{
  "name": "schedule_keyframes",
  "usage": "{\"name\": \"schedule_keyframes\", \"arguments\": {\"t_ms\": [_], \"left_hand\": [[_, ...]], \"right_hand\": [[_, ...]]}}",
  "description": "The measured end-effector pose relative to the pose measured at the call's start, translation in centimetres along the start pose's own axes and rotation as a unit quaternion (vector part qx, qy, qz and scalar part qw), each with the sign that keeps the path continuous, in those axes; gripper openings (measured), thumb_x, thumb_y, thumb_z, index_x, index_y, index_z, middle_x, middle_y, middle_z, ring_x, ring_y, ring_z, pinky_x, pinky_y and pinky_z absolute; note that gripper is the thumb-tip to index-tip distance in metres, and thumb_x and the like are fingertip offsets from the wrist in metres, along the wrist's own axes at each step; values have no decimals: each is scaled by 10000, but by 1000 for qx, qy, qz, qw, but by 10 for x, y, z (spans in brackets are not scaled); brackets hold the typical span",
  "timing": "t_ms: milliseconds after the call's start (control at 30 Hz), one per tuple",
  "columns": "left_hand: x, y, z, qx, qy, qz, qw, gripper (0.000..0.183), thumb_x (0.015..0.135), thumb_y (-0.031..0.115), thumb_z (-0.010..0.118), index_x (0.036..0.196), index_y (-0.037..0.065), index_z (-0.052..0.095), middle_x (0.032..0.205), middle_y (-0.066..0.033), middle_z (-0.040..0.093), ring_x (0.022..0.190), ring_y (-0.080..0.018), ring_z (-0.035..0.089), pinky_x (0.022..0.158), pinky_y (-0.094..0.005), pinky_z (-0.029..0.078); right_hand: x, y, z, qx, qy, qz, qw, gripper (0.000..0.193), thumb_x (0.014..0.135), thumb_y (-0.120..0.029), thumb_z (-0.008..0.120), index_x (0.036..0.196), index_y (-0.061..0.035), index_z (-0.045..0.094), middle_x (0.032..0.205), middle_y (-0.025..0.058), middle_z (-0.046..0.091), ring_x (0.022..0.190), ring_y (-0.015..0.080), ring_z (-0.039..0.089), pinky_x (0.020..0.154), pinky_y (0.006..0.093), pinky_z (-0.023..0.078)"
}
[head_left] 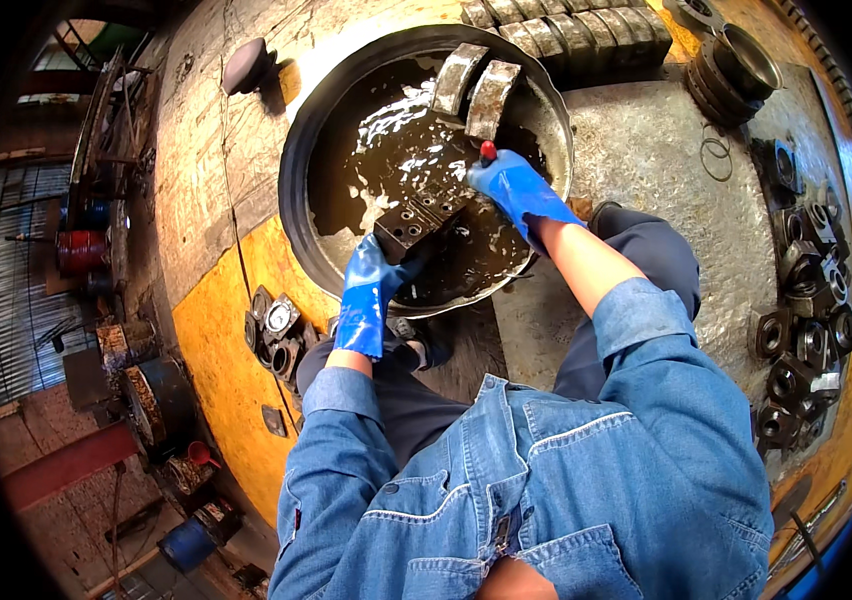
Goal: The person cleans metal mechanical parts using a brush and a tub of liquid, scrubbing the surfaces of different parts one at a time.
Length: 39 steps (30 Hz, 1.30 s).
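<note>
A wide round metal basin [295,165] of dark, murky liquid stands in front of me. My left hand [364,285], in a blue rubber glove, grips the near-left edge of a dark metal block with holes [408,222], which sits tilted at the liquid's surface. My right hand [518,188], also gloved in blue, is closed around a tool with a red handle end [488,150]; the rest of that tool is hidden. Beyond it, two curved metal blocks [492,100] rest against the basin's far right side.
Several grey curved blocks [586,38] stand in rows behind the basin. Stacked metal rings [731,75] are at the far right, with several dark bored parts [801,340] below. Smaller parts [279,318] lie left of my knee. A rounded dark object [248,66] sits far left.
</note>
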<state>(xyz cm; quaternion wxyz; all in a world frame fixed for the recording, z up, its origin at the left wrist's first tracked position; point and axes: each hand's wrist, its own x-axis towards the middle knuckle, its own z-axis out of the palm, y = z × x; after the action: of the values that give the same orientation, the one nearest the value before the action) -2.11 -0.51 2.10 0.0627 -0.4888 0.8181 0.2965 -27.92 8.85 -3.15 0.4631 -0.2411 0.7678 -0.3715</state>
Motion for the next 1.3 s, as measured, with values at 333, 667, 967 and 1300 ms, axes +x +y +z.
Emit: {"name": "schedule_keyframes", "arguments": {"t_ms": [333,667,967,1300], "left_hand": [[-3,9,1,-230,-33,-46,972,742,676,413,965,1190,-7,636,1090,-145,737,1010,-260,691,939,-358,537],[12,-12,7,-43,-37,14,998,788,741,325,936,1372,-10,606,1295,-157,727,1214,-276,687,1074,-351,513],[25,-42,23,-2,18,78,997,815,748,382,920,1396,13,594,1280,-164,733,1210,-299,690,1068,-383,522],[19,-26,18,60,-2,21,998,773,755,401,911,1362,16,626,1280,-169,734,1201,-300,698,1049,-376,540]], "right_hand": [[-56,-54,34,103,-104,-175,974,297,876,-378,673,994,-119,760,870,86,736,818,193,680,769,366,524],[-61,-58,25,131,-152,-186,962,280,898,-317,651,940,-55,737,796,103,685,757,155,619,743,352,519],[-3,-31,12,-62,-39,-83,994,383,870,-381,672,1076,-69,755,1028,190,757,977,336,723,893,396,563],[-11,-7,-1,25,10,-40,999,454,889,-388,726,1035,41,740,953,186,759,895,258,736,858,388,561]]}}
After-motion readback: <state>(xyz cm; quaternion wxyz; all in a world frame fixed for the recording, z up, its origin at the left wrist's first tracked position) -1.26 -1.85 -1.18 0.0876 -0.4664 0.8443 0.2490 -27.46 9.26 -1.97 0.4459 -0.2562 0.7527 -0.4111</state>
